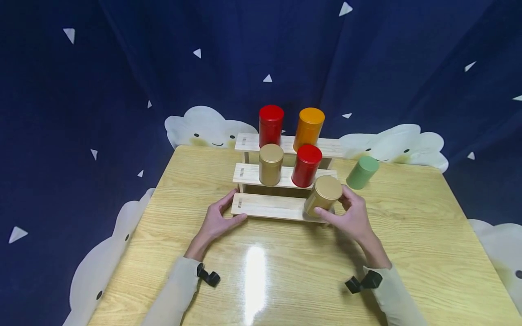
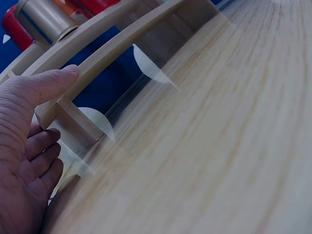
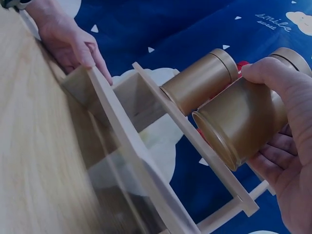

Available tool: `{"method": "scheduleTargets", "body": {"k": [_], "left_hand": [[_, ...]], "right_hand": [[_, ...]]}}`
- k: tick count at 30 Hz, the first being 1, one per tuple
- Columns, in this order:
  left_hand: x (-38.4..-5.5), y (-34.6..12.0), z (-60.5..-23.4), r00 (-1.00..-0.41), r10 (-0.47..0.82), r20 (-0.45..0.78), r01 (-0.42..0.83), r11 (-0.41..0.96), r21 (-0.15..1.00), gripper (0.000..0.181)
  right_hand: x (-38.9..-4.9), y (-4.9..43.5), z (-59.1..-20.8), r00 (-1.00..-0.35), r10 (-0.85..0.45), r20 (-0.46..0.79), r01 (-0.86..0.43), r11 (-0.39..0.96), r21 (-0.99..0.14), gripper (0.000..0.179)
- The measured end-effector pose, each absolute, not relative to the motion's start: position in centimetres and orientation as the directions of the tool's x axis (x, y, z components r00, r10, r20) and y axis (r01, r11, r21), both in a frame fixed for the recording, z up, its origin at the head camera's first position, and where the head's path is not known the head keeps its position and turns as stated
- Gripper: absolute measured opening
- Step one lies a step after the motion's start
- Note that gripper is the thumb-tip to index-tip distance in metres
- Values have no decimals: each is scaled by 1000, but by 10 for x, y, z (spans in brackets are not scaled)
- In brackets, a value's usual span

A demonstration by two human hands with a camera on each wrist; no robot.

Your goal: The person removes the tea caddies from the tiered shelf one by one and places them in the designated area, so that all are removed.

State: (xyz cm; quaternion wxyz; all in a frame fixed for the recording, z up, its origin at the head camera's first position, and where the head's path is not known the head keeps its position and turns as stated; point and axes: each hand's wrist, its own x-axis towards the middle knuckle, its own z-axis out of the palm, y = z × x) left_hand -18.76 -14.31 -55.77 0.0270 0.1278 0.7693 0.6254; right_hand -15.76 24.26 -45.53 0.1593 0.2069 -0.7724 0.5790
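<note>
A three-step wooden rack (image 1: 265, 206) stands on the table. My left hand (image 1: 217, 220) holds the left end of its lowest step, the thumb along the front edge and the fingers round the end; the left wrist view shows this hand (image 2: 29, 131) close up. With my right hand (image 1: 352, 218) I grip a gold canister (image 1: 324, 194) between thumb and fingers over the lowest step's right end. In the right wrist view the gripped gold canister (image 3: 243, 117) is tilted, its base raised off the lowest step. Another gold canister (image 1: 271, 165) and a red canister (image 1: 306, 166) stand on the middle step.
On the top step stand a red canister (image 1: 271, 126) and an orange canister (image 1: 309, 129). A green canister (image 1: 362, 172) is on the wooden table (image 1: 416, 235), right of the rack. Behind hangs a dark blue curtain (image 1: 228, 54) with white triangles and clouds.
</note>
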Motion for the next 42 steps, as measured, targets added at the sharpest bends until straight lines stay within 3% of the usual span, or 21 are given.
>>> {"method": "scheduleTargets", "body": {"k": [21, 30, 42], "left_hand": [[-187, -143, -559, -964, 237, 120, 165, 182, 969, 90], [-186, -145, -557, -968, 224, 110, 156, 200, 967, 90], [-186, -144, -556, -964, 236, 119, 164, 182, 969, 90]], "right_hand": [[-155, 263, -449, -881, -28, 473, -462, 275, -843, 68], [-160, 273, -444, -843, -14, 537, -529, 196, -826, 67], [-161, 288, -438, -827, 26, 562, -546, 201, -813, 64]]}}
